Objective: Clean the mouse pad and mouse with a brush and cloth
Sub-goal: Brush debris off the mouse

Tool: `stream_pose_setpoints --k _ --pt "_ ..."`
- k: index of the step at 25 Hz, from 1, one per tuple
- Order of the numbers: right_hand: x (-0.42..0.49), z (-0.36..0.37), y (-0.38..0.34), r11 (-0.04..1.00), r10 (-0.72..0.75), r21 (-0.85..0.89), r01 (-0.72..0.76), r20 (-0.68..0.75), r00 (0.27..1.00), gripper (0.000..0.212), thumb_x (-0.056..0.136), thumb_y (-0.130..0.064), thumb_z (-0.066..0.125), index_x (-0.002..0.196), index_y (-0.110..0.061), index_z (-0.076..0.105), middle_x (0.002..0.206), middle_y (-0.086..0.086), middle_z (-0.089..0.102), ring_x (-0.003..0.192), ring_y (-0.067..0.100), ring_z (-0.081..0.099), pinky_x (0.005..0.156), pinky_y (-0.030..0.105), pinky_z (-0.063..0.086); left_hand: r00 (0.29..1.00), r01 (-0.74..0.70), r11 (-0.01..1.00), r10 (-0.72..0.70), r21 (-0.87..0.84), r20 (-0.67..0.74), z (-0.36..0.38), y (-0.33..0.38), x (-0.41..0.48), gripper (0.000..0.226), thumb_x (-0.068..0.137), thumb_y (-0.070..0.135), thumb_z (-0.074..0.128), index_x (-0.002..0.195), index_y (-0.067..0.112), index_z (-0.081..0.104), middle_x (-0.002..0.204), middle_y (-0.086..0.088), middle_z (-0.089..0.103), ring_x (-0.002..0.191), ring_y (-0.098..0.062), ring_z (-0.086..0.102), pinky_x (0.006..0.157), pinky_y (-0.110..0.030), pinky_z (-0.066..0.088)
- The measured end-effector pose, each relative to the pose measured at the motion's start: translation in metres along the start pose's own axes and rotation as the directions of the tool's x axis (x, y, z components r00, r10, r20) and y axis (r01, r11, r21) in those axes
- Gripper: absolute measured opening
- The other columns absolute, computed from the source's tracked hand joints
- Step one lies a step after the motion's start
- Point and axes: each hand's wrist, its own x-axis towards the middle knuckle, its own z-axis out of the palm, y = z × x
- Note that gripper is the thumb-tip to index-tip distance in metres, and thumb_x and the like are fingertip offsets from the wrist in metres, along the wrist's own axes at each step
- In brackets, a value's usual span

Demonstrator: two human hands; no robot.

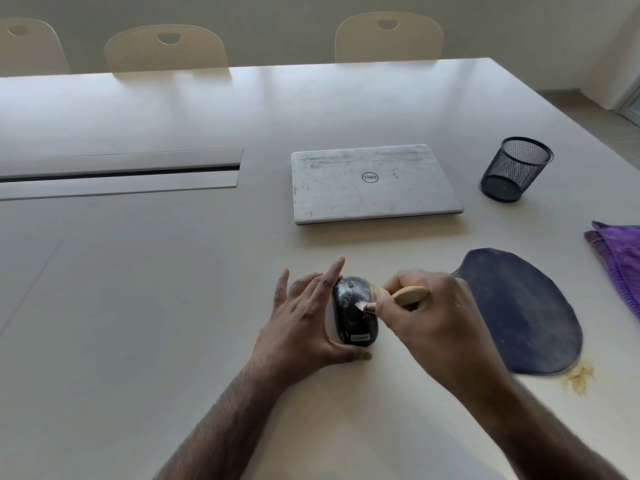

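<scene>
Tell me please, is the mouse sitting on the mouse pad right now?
No, the mouse rests on the bare table, left of the mouse pad.

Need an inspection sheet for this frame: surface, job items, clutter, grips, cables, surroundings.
Surface: white table, tan dust pile by the pad's near edge.
Job's things: black mouse speckled with dust; dark mouse pad right of it; purple cloth at right edge.
Clutter: closed laptop; mesh cup.
Grips: left hand steadies mouse; right hand holds wooden brush, bristles on mouse.
Cables: nothing seen.
Surroundings: three chairs behind table.
</scene>
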Motion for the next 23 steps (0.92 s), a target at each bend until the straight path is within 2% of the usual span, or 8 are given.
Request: stream_pose_setpoints --k 5,8,9,10,12,13,17,23 --pt "0.006 0.004 0.012 0.999 0.027 0.032 -0.024 -0.092 0.995 0.025 0.091 -0.029 0.07 0.07 -0.017 0.07 0.055 -0.003 0.065 0.052 0.013 0.063 0.05 0.034 0.051 1.0 -0.006 1.0 0.006 -0.003 0.002 0.001 0.0 0.0 0.136 0.06 0.091 0.066 0.16 0.041 -0.011 0.157 0.021 0.037 0.152 0.0 0.012 0.126 -0.047 -0.008" --pt "-0.007 0.009 0.008 0.999 -0.035 0.031 0.039 -0.12 0.992 0.024 0.088 -0.03 0.069 0.068 -0.017 0.07 0.049 -0.011 0.058 0.052 0.005 0.059 0.047 0.012 0.039 1.0 0.002 1.0 -0.002 -0.009 0.001 0.001 0.0 0.0 0.135 0.061 0.091 0.066 0.16 0.041 -0.011 0.157 0.02 0.037 0.152 -0.001 0.012 0.126 -0.047 -0.008" --pt "-0.007 0.012 0.008 0.999 -0.031 0.04 0.037 -0.137 0.99 0.023 0.088 -0.028 0.07 0.068 -0.017 0.071 0.049 -0.012 0.059 0.053 0.002 0.06 0.048 0.009 0.039 1.0 0.002 1.0 -0.002 -0.011 0.001 0.001 0.0 0.0 0.135 0.06 0.091 0.066 0.16 0.041 -0.011 0.157 0.02 0.038 0.152 0.0 0.012 0.126 -0.047 -0.008" --pt "-0.005 0.013 0.012 0.999 -0.011 0.049 0.019 -0.157 0.988 0.022 0.089 -0.027 0.071 0.069 -0.016 0.071 0.051 -0.01 0.062 0.053 0.004 0.062 0.049 0.014 0.044 1.0 0.002 1.0 -0.002 -0.013 0.002 0.001 0.0 0.0 0.136 0.06 0.09 0.067 0.16 0.041 -0.011 0.156 0.02 0.038 0.152 -0.001 0.012 0.126 -0.046 -0.008" --pt "-0.001 0.011 0.019 0.997 0.017 0.074 -0.004 -0.186 0.982 0.021 0.09 -0.025 0.072 0.07 -0.017 0.072 0.054 -0.005 0.067 0.052 0.01 0.065 0.052 0.032 0.054 1.0 0.002 1.0 -0.002 -0.012 0.006 0.0 0.0 0.0 0.136 0.061 0.089 0.067 0.16 0.041 -0.012 0.156 0.02 0.039 0.152 -0.001 0.012 0.126 -0.046 -0.009" --pt "-0.001 0.01 0.02 0.997 0.001 0.071 0.013 -0.192 0.981 0.021 0.09 -0.023 0.073 0.07 -0.017 0.072 0.055 -0.005 0.067 0.052 0.011 0.065 0.052 0.034 0.054 1.0 0.002 1.0 -0.002 -0.012 0.004 0.0 0.0 0.0 0.136 0.061 0.089 0.068 0.16 0.041 -0.012 0.157 0.019 0.039 0.152 -0.002 0.012 0.126 -0.046 -0.009" --pt "-0.018 0.01 0.017 0.994 -0.096 0.03 0.101 -0.134 0.986 0.015 0.087 -0.017 0.076 0.073 -0.017 0.074 0.057 -0.014 0.062 0.058 0.007 0.063 0.051 0.01 0.041 1.0 0.005 1.0 -0.005 -0.006 0.002 0.001 -0.001 0.0 0.136 0.062 0.089 0.068 0.159 0.042 -0.014 0.157 0.017 0.039 0.152 -0.004 0.014 0.126 -0.046 -0.008" --pt "-0.029 -0.002 0.032 0.987 -0.143 0.054 0.149 -0.1 0.985 0.009 0.087 -0.016 0.074 0.078 -0.016 0.076 0.067 -0.008 0.069 0.059 0.012 0.064 0.052 0.014 0.045 1.0 -0.002 1.0 0.002 -0.005 -0.004 0.002 -0.002 0.0 0.136 0.062 0.088 0.068 0.159 0.041 -0.015 0.157 0.015 0.039 0.152 -0.005 0.014 0.126 -0.046 -0.008"
